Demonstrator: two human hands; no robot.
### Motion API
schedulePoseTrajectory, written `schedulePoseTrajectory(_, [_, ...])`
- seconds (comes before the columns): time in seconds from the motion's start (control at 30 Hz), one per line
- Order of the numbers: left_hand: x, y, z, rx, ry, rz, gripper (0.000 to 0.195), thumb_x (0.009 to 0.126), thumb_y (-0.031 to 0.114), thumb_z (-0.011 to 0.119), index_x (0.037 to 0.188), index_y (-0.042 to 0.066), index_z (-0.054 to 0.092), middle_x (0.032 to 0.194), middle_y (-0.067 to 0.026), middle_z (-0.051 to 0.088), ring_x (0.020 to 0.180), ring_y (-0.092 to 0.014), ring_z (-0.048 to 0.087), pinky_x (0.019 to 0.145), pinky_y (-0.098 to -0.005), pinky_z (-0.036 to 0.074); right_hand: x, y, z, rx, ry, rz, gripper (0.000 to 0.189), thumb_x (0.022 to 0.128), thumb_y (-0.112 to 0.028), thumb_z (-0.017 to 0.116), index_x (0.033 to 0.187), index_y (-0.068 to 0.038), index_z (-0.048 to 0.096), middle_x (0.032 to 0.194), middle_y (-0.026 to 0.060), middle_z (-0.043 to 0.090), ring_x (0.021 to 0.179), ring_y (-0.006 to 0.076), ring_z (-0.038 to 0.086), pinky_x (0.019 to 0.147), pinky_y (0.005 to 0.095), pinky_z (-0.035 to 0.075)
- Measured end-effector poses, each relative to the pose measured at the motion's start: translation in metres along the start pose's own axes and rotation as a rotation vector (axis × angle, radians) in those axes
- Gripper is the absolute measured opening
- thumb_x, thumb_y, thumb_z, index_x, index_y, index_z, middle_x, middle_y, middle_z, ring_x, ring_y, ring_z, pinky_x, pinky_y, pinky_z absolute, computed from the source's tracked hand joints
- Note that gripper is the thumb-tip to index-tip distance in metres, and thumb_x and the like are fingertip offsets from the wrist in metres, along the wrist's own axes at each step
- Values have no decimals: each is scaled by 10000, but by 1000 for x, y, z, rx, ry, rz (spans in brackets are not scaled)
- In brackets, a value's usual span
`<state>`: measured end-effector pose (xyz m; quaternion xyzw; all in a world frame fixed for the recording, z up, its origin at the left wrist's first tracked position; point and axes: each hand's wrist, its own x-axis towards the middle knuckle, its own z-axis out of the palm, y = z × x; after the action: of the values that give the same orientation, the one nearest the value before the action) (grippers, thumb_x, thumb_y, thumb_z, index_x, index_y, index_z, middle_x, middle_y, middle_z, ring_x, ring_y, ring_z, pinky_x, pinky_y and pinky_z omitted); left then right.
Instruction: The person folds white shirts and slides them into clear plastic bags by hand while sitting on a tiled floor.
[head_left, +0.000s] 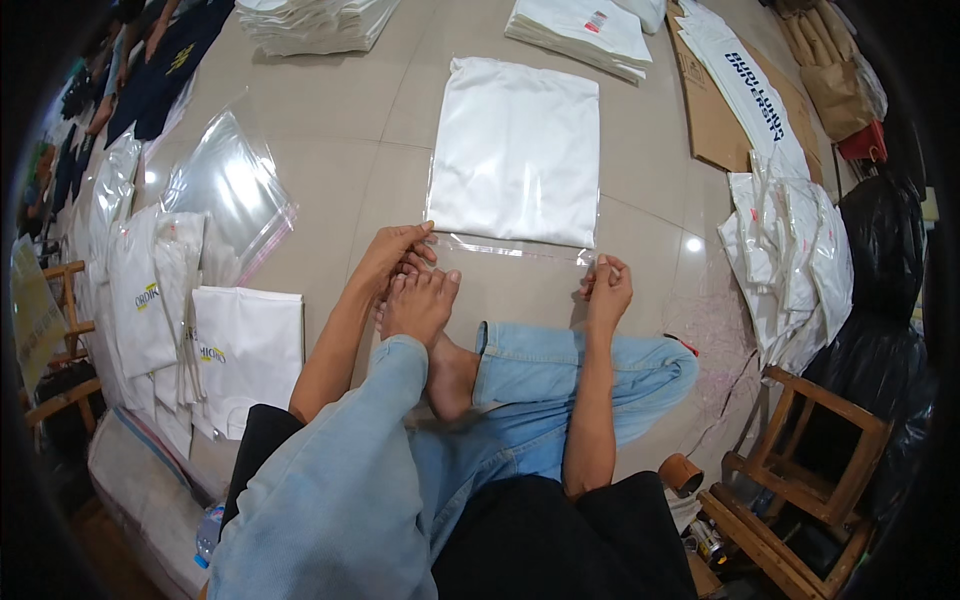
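Observation:
A folded white fabric garment lies flat on the tiled floor inside a clear plastic bag, whose flap with its sealing strip faces me. My left hand pinches the flap's left corner between thumb and finger, just above my bare foot. At the flap's right end, my right hand grips the other corner with thumb and fingertips. The flap stretches between the two hands, and some of my curled fingers are partly hidden.
Flat clear bags and packed white garments lie left. Stacks of white cloth stand ahead. Cardboard and more bagged garments are at right, near a wooden frame. Another person's hand shows at upper left.

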<state>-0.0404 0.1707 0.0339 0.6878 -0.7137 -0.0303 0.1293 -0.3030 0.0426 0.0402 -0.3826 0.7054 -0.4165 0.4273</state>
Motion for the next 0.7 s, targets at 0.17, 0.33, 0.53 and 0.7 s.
schedulePoseTrajectory(0.17, [0,-1,-3,-39,-178,-110,289,889,281,664,966,2,655,812,-148,632,743,-275,578,739,-379,422,-22,-9,43,-246,-342,-478,142,930,-165,653,988,-41,691,700,76,652,589,132,557,570,300,465])
schedulePoseTrajectory(0.33, [44,-62,-5,-893,-396,-570,258,913,282,663,873,27,654,681,-70,579,585,-165,495,569,-304,358,-45,-39,123,-375,-784,-672,132,873,-171,689,937,-55,691,823,108,661,683,239,643,625,349,502])
schedulePoseTrajectory(0.53, [64,-96,-4,-1507,-498,-993,268,929,277,668,777,57,660,543,20,503,424,-51,373,395,-235,264,-49,-29,168,-483,-874,-786,143,865,-191,681,892,-53,655,896,112,650,774,322,654,670,413,513])
schedulePoseTrajectory(0.7, [69,-91,-10,-1549,-493,-1017,217,890,236,690,770,56,698,524,41,459,417,-46,313,388,-239,208,-46,-25,175,-541,-928,-838,152,861,-184,671,907,-45,630,890,132,647,796,352,643,691,440,507])
